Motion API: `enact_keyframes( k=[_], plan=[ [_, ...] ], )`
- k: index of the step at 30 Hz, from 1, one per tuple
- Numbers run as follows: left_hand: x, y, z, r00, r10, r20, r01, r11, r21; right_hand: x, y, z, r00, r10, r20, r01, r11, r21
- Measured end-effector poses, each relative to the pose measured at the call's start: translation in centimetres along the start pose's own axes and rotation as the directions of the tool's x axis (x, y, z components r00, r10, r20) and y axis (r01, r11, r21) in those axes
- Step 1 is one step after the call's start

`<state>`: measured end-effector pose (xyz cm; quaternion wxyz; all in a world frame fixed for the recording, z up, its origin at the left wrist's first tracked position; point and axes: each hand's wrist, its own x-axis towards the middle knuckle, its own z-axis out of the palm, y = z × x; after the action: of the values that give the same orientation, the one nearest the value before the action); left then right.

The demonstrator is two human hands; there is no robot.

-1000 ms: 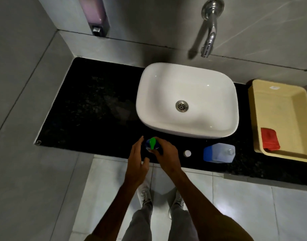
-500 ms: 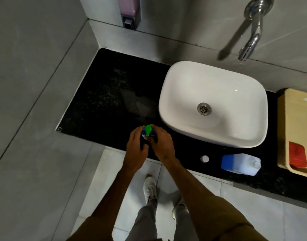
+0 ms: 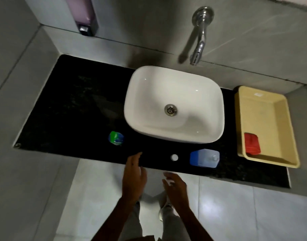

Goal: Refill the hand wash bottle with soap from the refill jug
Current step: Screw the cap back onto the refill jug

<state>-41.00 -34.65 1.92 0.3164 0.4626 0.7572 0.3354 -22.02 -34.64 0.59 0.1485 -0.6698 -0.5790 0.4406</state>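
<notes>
The hand wash bottle (image 3: 116, 138), blue with a green pump top, stands alone on the black counter (image 3: 71, 108) left of the basin. The refill jug (image 3: 204, 158), translucent with blue soap in its left part, stands near the counter's front edge at the right. Its small white cap (image 3: 174, 157) lies just left of the jug. My left hand (image 3: 134, 178) hovers at the counter's front edge, fingers apart and holding nothing. My right hand (image 3: 174, 186) is below the edge, over the floor, also empty with fingers spread.
A white basin (image 3: 173, 94) sits mid-counter under a chrome wall tap (image 3: 199, 40). A yellow tub (image 3: 264, 126) holding a red object (image 3: 251, 143) stands at the right end. A wall soap dispenser (image 3: 83, 16) hangs at the back left. Pale floor tiles lie below.
Both hands have let go of the hand wash bottle and drawn back toward me. The bottle now stands by itself, a little left of where it was held.
</notes>
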Motion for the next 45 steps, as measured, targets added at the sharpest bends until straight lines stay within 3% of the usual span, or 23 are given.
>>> enact_keyframes(
  k=[3,6,11,16,20,23,28,31,35,40,43,45],
  plan=[
    [0.9,2.9,6.2,0.974,0.122,0.192,-0.169,0.953,0.253,-0.5,5.5,-6.2,0.958,0.182,-0.222,-0.156,0.979,0.132],
    [1.9,4.9,11.1,0.941,0.113,0.318,-0.249,0.871,0.425,1.1,7.1,-11.6,0.941,0.13,-0.311,-0.099,0.989,0.114],
    [2.7,5.6,13.2,0.953,0.052,0.297,-0.172,0.903,0.395,5.5,5.8,-16.2,0.962,-0.188,-0.197,0.198,0.98,0.035],
    [1.6,9.4,11.9,0.983,0.108,0.151,-0.132,0.979,0.159,6.9,4.5,-17.5,0.97,-0.229,-0.081,0.23,0.973,0.001],
    [0.1,14.6,11.6,0.974,0.207,0.09,-0.209,0.978,0.015,7.4,4.3,-19.0,0.97,-0.241,0.038,0.24,0.97,0.038],
    [-0.4,17.5,12.2,0.957,0.267,0.117,-0.273,0.961,0.04,7.3,4.4,-19.8,0.958,-0.279,0.061,0.281,0.959,-0.028],
    [-0.8,19.7,13.6,0.923,0.36,0.137,-0.383,0.896,0.225,7.1,3.6,-20.1,0.956,-0.277,0.099,0.271,0.96,0.062],
    [-0.3,21.0,13.5,0.932,0.274,0.238,-0.335,0.903,0.27,7.3,3.7,-19.9,0.96,-0.269,0.073,0.263,0.962,0.077],
    [-0.3,21.6,12.9,0.874,0.312,0.373,-0.446,0.819,0.361,7.3,3.8,-19.8,0.961,-0.272,0.05,0.269,0.962,0.047],
    [-0.1,22.5,13.9,0.969,0.133,0.208,-0.223,0.834,0.505,7.2,3.2,-20.7,0.96,-0.255,0.113,0.257,0.967,0.003],
    [-0.1,21.6,14.0,0.954,0.238,0.182,-0.294,0.86,0.417,6.9,2.1,-20.9,0.94,-0.325,0.098,0.326,0.945,0.007],
    [-0.4,21.1,13.9,0.951,0.213,0.224,-0.285,0.886,0.365,7.2,2.2,-20.9,0.915,-0.402,0.046,0.402,0.916,0.001]
  ],
)
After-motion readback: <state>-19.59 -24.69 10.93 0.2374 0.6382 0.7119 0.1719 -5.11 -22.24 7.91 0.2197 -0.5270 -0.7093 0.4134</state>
